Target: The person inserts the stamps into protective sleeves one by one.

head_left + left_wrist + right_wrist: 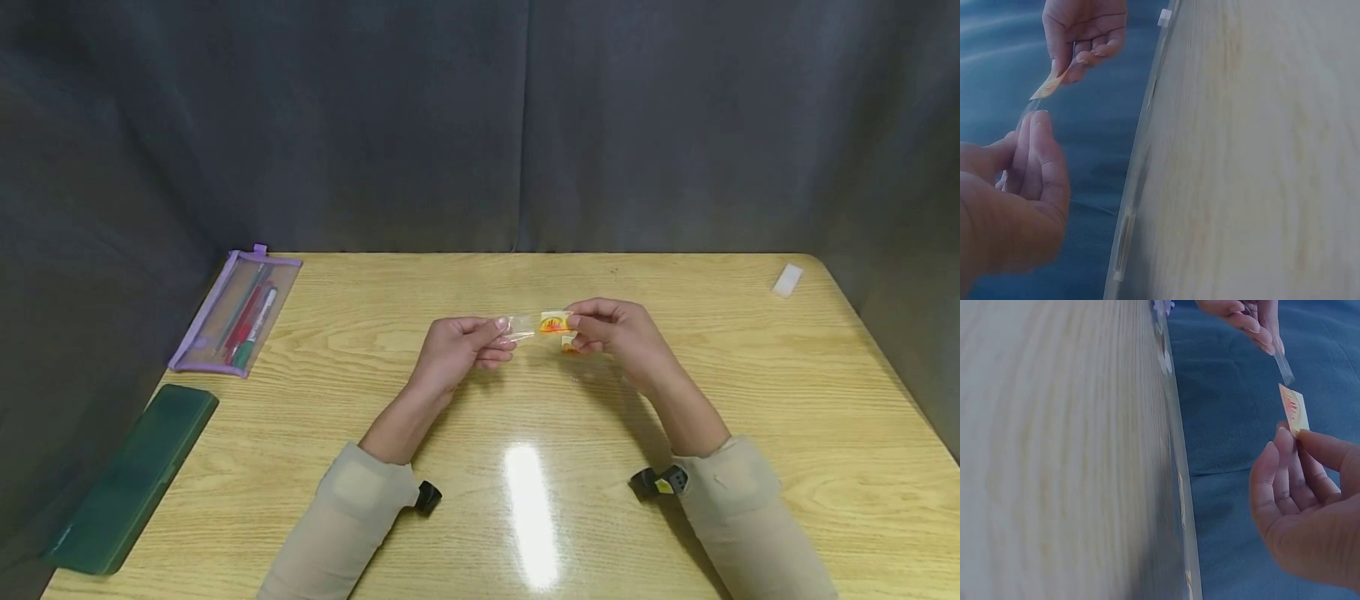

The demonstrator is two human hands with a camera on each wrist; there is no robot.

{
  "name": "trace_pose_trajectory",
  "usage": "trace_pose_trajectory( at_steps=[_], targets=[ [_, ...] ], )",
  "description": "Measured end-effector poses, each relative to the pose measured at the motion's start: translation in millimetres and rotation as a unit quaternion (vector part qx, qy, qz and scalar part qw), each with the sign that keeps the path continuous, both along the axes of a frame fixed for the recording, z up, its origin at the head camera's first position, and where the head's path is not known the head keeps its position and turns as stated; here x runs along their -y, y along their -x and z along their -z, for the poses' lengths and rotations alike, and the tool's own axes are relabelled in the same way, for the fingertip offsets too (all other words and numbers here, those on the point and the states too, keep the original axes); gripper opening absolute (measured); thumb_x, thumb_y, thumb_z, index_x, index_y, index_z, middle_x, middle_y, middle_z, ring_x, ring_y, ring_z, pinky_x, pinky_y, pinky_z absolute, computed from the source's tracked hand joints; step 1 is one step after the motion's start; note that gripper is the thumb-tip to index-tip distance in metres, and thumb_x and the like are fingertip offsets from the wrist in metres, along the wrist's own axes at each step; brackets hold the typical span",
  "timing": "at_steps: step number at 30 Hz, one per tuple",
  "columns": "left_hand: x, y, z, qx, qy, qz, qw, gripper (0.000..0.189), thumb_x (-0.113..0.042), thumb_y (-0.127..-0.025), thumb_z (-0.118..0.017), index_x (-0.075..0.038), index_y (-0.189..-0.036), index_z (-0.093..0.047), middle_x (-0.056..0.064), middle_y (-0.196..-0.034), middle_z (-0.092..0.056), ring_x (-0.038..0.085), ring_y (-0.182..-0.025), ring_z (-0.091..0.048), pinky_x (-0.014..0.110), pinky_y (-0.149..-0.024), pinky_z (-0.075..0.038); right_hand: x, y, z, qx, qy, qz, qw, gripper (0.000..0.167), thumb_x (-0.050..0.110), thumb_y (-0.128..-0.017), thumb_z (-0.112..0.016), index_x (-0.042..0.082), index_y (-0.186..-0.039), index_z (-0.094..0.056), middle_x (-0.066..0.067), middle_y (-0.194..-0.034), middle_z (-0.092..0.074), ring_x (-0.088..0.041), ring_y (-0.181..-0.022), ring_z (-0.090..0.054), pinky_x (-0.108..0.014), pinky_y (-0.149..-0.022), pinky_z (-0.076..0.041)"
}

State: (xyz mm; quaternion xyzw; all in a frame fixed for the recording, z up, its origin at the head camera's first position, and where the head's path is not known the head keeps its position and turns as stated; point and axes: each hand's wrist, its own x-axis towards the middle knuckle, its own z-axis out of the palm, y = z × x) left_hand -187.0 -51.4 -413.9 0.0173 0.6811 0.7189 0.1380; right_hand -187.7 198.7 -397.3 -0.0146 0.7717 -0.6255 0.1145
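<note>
My left hand (457, 350) pinches a small piece of clear plastic (520, 326) between thumb and fingers, above the middle of the table. Facing it, my right hand (618, 337) pinches a small yellow, white and red printed slip (555, 322) by its right end. In the head view the plastic and the slip stand a small gap apart. A second bit of orange and white print (570, 343) shows below the right fingers; whether it belongs to the same slip I cannot tell. The right wrist view shows the printed slip (1294, 407) between thumb and fingertips.
At the left lies a see-through zip pouch (201, 342) with purple edges and several pens inside. In front of it is a dark green case (131, 479). A small white block (787, 280) lies near the table's far right corner. Dark curtains (375, 125) surround the wooden table (360, 292).
</note>
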Motion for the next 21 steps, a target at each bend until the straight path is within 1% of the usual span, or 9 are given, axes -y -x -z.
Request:
trace_pose_trajectory(
  at_steps=[6,11,13,17,19,21],
  targets=[
    [-0.9,-0.1,-0.9,0.002,0.005,-0.007,1.0000,0.028,-0.021,-0.097,-0.071,0.003,-0.109,-0.076,0.013,-0.090,-0.079,0.014,-0.076,-0.078,0.029,-0.071,-0.064,1.7,-0.7,0.8,-0.005,-0.001,0.006,1.0000,0.031,0.018,-0.101,-0.065,-0.005,-0.122,-0.065,0.007,-0.093,-0.070,-0.011,-0.077,-0.070,-0.033,-0.080,-0.063],
    [-2.2,0.0,-2.9,-0.004,-0.008,-0.012,0.9999,0.021,-0.010,-0.096,-0.071,0.002,-0.112,-0.075,0.017,-0.101,-0.078,0.014,-0.082,-0.077,0.033,-0.079,-0.063,3.2,0.3,1.1,0.000,0.006,0.004,1.0000,0.029,0.018,-0.100,-0.065,-0.004,-0.120,-0.065,0.005,-0.093,-0.071,-0.014,-0.078,-0.071,-0.035,-0.080,-0.063],
    [-2.7,0.6,-2.9,-0.008,-0.013,-0.014,0.9998,0.020,-0.006,-0.095,-0.071,0.002,-0.112,-0.075,0.015,-0.102,-0.078,0.012,-0.083,-0.076,0.034,-0.082,-0.063,3.4,0.9,1.2,0.000,0.005,0.007,1.0000,0.028,0.017,-0.100,-0.065,-0.003,-0.119,-0.065,0.006,-0.091,-0.071,-0.014,-0.077,-0.070,-0.036,-0.080,-0.062],
    [-2.1,1.3,-1.6,-0.010,-0.024,-0.017,0.9995,0.020,-0.002,-0.093,-0.070,0.003,-0.112,-0.074,0.008,-0.094,-0.078,0.010,-0.081,-0.075,0.029,-0.079,-0.063,3.0,1.0,0.7,-0.002,0.006,0.014,0.9999,0.028,0.018,-0.100,-0.065,-0.003,-0.119,-0.065,0.008,-0.087,-0.070,-0.011,-0.074,-0.069,-0.037,-0.080,-0.062],
    [-1.8,1.1,-0.8,-0.011,-0.025,-0.019,0.9995,0.020,-0.003,-0.093,-0.071,0.003,-0.111,-0.074,0.007,-0.093,-0.078,0.010,-0.082,-0.075,0.030,-0.080,-0.063,3.4,1.0,0.3,-0.001,0.005,0.015,0.9999,0.029,0.018,-0.100,-0.065,-0.003,-0.119,-0.065,0.008,-0.088,-0.070,-0.010,-0.074,-0.069,-0.037,-0.080,-0.062],
    [-1.7,0.4,-0.3,-0.012,-0.022,-0.020,0.9995,0.019,-0.005,-0.093,-0.072,0.002,-0.110,-0.075,0.009,-0.095,-0.078,0.011,-0.082,-0.076,0.034,-0.083,-0.063,4.4,0.6,-0.2,0.000,0.007,0.012,0.9999,0.029,0.019,-0.100,-0.066,-0.003,-0.119,-0.065,0.008,-0.089,-0.071,-0.011,-0.075,-0.069,-0.036,-0.080,-0.062]
  ],
)
